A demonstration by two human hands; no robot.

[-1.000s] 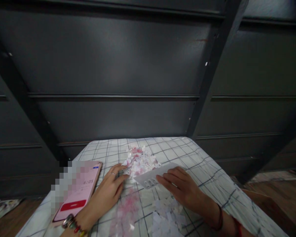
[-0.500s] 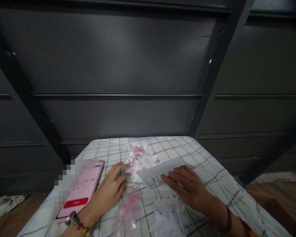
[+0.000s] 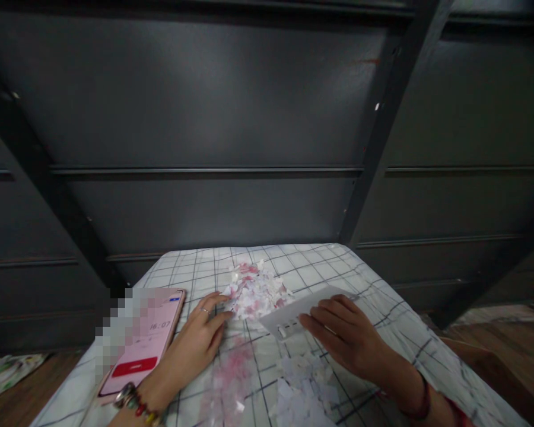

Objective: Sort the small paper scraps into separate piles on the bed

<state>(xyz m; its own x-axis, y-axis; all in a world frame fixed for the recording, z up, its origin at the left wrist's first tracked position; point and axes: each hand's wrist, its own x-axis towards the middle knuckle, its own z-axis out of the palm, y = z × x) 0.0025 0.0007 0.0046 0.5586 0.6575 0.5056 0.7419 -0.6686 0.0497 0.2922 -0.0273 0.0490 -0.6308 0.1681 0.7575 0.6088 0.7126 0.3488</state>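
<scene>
We've got the clock face centred on the pile of torn paper scraps (image 3: 256, 296), mostly white w/ pink bits, on the table (image 3: 320, 267) under its white checked cover. Our R hand (image 3: 345, 332) is at 4 o'clock, fingers closed round the outer part of a pale blister sheet (image 3: 279, 319). The sheet lies btwn the R hand & the pile, its free end pointing approx. 8 o'clock, small pocket-like marks along the near side; can't tell if it touches the table.

Our L hand (image 3: 200, 335) is at 8 o'clock, loosely open w/ a gap btwn thumb & index, fingertips at the pile's edge; we see nothing in its grip. It wears a ring (image 3: 206, 311), plus a bead bracelet (image 3: 140, 410) at the wrist.

Further out at 8 o'clock, beside the L forearm, we have a pink phone (image 3: 149, 347) lying screen up w/ digits & a red bar, partly pixelated. At approx. 6 o'clock: pink-stained clear film (image 3: 234, 370). At 5 o'clock, below the sheet: a 2nd heap of white scraps (image 3: 303, 388).
</scene>
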